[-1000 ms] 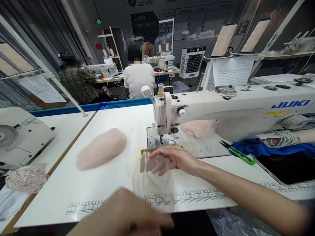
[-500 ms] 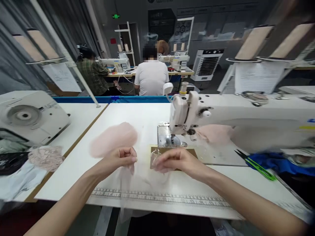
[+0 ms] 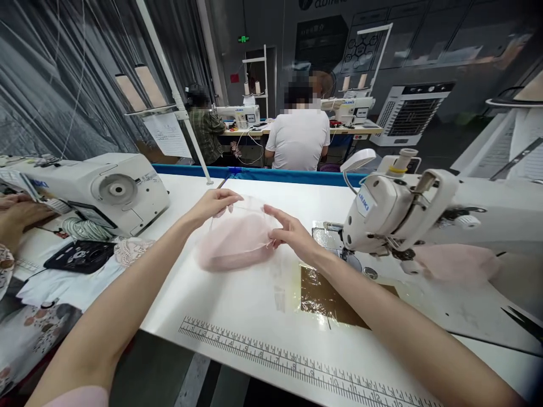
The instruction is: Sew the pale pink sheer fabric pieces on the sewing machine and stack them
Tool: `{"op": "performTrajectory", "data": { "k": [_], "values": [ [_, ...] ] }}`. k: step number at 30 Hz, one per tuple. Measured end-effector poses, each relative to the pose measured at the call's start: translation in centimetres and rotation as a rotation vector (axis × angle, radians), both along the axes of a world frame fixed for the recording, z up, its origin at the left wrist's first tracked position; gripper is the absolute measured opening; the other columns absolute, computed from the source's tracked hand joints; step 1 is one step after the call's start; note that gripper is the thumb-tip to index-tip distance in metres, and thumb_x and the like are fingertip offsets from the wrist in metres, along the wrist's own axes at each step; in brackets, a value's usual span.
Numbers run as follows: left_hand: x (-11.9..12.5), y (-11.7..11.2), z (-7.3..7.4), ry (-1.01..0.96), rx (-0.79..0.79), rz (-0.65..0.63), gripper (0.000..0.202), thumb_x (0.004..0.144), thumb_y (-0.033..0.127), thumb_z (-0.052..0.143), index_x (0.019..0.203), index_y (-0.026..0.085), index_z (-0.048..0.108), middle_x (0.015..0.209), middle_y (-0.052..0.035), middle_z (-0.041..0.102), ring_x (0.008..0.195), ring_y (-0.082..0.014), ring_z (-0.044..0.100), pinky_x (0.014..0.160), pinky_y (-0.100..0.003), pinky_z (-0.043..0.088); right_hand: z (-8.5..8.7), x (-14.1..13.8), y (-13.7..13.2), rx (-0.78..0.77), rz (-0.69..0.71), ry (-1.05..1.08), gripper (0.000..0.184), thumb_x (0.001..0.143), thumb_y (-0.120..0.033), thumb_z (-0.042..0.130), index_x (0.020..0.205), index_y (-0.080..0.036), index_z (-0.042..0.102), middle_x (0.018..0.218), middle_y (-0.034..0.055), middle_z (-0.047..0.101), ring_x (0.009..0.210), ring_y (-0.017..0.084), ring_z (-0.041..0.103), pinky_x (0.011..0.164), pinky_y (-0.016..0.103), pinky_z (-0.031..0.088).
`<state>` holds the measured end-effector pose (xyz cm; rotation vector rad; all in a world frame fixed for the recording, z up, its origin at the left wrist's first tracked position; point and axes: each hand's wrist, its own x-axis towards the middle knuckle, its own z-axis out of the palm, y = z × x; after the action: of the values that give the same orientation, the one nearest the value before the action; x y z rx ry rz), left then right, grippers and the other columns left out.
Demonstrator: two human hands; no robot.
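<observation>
A thin, see-through pale pink fabric piece (image 3: pixel 248 210) spans between my two hands above a pile of pink sheer fabric (image 3: pixel 233 243) on the white table. My left hand (image 3: pixel 218 203) pinches its far left edge with bent fingers. At its right side my right hand (image 3: pixel 292 233) has the index finger stretched along the edge, while the thumb and the curled fingers close on the cloth. The fabric's lower outline blends into the pile.
To the right stands a sewing machine (image 3: pixel 382 209), with a brown plate under clear film (image 3: pixel 326 294) before it and pink cloth (image 3: pixel 460 263) behind its needle. Dark scissors (image 3: pixel 524 322) lie far right. A ruler strip (image 3: pixel 271 356) lines the front edge. Another person's hand (image 3: pixel 27 212) works at the left machine (image 3: pixel 123 189).
Both hands have moved away from the front edge to over the pink pile, carrying the sheer fabric, which is now spread between them. The view has swung left.
</observation>
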<state>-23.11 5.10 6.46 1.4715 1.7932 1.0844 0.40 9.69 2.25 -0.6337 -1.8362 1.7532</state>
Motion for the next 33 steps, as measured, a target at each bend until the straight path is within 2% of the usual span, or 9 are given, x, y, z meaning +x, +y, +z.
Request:
{"op": "performTrajectory", "data": {
  "k": [6, 12, 16, 21, 23, 25, 28, 30, 33],
  "values": [
    [-0.3, 1.7, -3.8, 0.017, -0.109, -0.010, 0.046, 0.066, 0.050, 0.073, 0.096, 0.015, 0.070, 0.067, -0.0019, 0.062, 0.061, -0.0143, 0.054, 0.052, -0.024, 0.037, -2.4, -0.4, 1.6, -0.020, 0.058, -0.165, 0.086, 0.070, -0.012, 0.057, 0.150, -0.014, 0.023, 0.102, 0.0098, 0.071, 0.065, 0.015, 0.065, 0.057, 0.028, 0.051],
    [-1.9, -1.6, -4.4, 0.063, -0.143, -0.011, 0.059, 0.078, 0.050, 0.060, 0.129, 0.021, 0.054, 0.085, -0.0041, 0.065, 0.072, -0.0164, 0.060, 0.055, -0.024, 0.043, -2.3, -0.3, 1.9, 0.012, 0.130, -0.223, 0.088, 0.072, -0.013, 0.056, 0.152, -0.015, 0.018, 0.076, 0.0016, 0.071, 0.070, 0.017, 0.064, 0.055, 0.026, 0.045],
    [-2.1, -2.5, -5.6, 0.227, -0.088, 0.056, 0.050, 0.083, 0.045, 0.052, 0.127, 0.021, 0.053, 0.084, -0.0020, 0.063, 0.059, -0.0132, 0.055, 0.051, -0.024, 0.038, -1.8, -0.4, 1.8, 0.053, 0.164, -0.280, 0.087, 0.072, -0.012, 0.055, 0.151, -0.012, 0.018, 0.070, 0.0004, 0.069, 0.070, 0.017, 0.065, 0.055, 0.026, 0.045],
    [-1.3, -2.7, -6.8, 0.553, 0.007, 0.128, 0.035, 0.084, 0.033, 0.052, 0.118, 0.030, 0.060, 0.098, -0.0008, 0.066, 0.077, -0.0181, 0.060, 0.064, -0.027, 0.040, -1.5, -0.3, 1.7, 0.172, 0.188, -0.372, 0.074, 0.070, -0.011, 0.055, 0.142, -0.014, 0.037, 0.060, -0.0029, 0.065, 0.060, 0.017, 0.063, 0.050, 0.024, 0.045],
    [-1.0, -3.1, -6.5, 0.662, 0.035, 0.144, 0.032, 0.084, 0.029, 0.050, 0.114, 0.030, 0.062, 0.106, -0.0024, 0.065, 0.089, -0.0221, 0.061, 0.066, -0.029, 0.041, -1.6, 0.0, 1.6, 0.239, 0.164, -0.410, 0.070, 0.069, -0.010, 0.054, 0.138, -0.015, 0.041, 0.067, -0.0010, 0.067, 0.056, 0.016, 0.062, 0.048, 0.024, 0.046],
    [-0.6, -3.6, -5.9, 0.742, 0.066, 0.170, 0.033, 0.086, 0.026, 0.045, 0.113, 0.028, 0.063, 0.117, -0.0045, 0.063, 0.101, -0.0257, 0.059, 0.070, -0.031, 0.042, -1.8, 0.6, 1.3, 0.313, 0.113, -0.438, 0.073, 0.069, -0.010, 0.053, 0.140, -0.015, 0.038, 0.093, 0.0069, 0.071, 0.057, 0.014, 0.063, 0.052, 0.026, 0.049],
    [0.2, -4.7, -4.9, 0.803, 0.109, 0.196, 0.035, 0.089, 0.026, 0.038, 0.116, 0.027, 0.061, 0.124, -0.0044, 0.061, 0.105, -0.0262, 0.059, 0.077, -0.034, 0.044, -2.2, 2.1, 0.5, 0.419, 0.024, -0.460, 0.077, 0.071, -0.006, 0.051, 0.144, -0.020, 0.034, 0.144, 0.0161, 0.044, 0.074, 0.015, 0.067, 0.070, 0.032, 0.054],
    [0.5, -5.6, -4.6, 0.824, 0.113, 0.136, 0.034, 0.089, 0.031, 0.040, 0.115, 0.029, 0.061, 0.120, -0.0013, 0.064, 0.098, -0.0236, 0.063, 0.077, -0.033, 0.046, -2.3, 3.9, -0.5, 0.489, -0.024, -0.470, 0.076, 0.072, -0.004, 0.049, 0.144, -0.023, 0.037, 0.154, 0.0130, 0.027, 0.093, 0.019, 0.065, 0.084, 0.037, 0.052],
    [-0.9, -7.6, -5.8, 1.040, 0.142, -0.042, 0.036, 0.086, 0.030, 0.041, 0.116, 0.030, 0.061, 0.119, -0.0012, 0.067, 0.110, -0.0268, 0.060, 0.092, -0.039, 0.044, -2.2, 7.4, -2.6, 0.678, -0.052, -0.475, 0.067, 0.078, -0.004, 0.047, 0.141, -0.025, 0.042, 0.153, 0.0088, 0.031, 0.114, 0.023, 0.058, 0.090, 0.039, 0.051]
  ]
}}
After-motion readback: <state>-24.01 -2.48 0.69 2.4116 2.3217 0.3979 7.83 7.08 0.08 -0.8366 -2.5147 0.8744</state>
